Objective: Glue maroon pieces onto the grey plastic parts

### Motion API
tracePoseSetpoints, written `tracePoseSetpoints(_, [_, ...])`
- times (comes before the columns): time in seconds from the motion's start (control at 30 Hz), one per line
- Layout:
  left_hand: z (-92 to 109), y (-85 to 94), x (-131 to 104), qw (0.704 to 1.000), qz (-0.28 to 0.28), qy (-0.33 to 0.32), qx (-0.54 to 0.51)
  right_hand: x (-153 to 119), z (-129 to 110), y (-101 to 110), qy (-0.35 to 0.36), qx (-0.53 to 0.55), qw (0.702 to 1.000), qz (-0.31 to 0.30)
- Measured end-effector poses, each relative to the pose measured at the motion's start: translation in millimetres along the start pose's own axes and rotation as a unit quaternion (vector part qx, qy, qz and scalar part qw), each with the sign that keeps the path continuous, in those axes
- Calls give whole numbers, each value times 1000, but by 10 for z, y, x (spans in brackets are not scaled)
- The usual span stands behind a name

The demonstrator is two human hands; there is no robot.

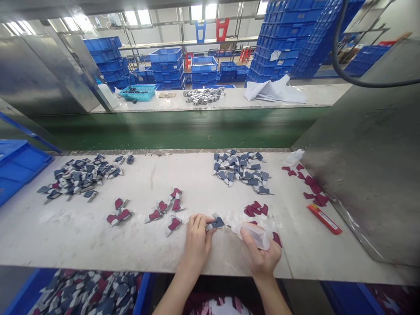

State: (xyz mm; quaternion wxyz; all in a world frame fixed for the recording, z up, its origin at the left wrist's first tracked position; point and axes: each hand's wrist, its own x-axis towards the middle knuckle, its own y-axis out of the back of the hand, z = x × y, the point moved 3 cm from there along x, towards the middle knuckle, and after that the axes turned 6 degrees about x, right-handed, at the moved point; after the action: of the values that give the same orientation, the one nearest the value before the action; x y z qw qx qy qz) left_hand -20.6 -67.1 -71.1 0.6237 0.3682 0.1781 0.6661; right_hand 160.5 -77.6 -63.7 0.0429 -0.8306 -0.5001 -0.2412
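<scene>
My left hand [197, 238] pinches a small grey-and-dark-blue moulded part [217, 222] close to the tabletop. In my right hand [266, 259] is a translucent squeeze bottle [257, 236], tipped on its side. Its thin nozzle points left and ends close to the part; whether the two touch I cannot tell. Just behind the bottle lie several maroon pieces [256, 208], and one more maroon piece [277, 239] is beside my right fingers. Left of my left hand, several grey parts with maroon faces [173, 224] lie scattered in small groups.
Piles of dark-blue-and-grey parts lie at left [78, 175] and behind my hands [241, 168]. At right are more maroon pieces [313, 186] and a red packet [324, 219] beside a metal panel [370, 175]. A green conveyor belt [183, 129] runs behind. A blue crate [146, 293] of parts sits below.
</scene>
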Motion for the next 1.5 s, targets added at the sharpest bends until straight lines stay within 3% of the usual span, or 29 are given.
tracePoseSetpoints(0.2, [0, -4, 2, 1000, -8, 1, -3, 24, -13, -51, 18, 30, 997, -62])
tracePoseSetpoints(0.4, [10, -3, 7, 1000, -15, 4, -2, -10, -72, -145, -60, 67, 992, -84])
tracePoseSetpoints(0.63, [11, -2, 5, 1000, -13, 2, -1, 25, -88, -166, -53, 49, 992, -99])
tracePoseSetpoints(0.83, [7, -8, 1, 1000, -8, 1, -3, 61, -8, -145, -11, 29, 989, -147])
tracePoseSetpoints(1.2, [5, -12, 3, 1000, -11, -3, -5, 38, -28, -173, -57, 50, 988, -131])
tracePoseSetpoints(1.5, [-1, -7, -2, 1000, -8, 0, -2, 1, -58, -120, -91, 52, 993, -61])
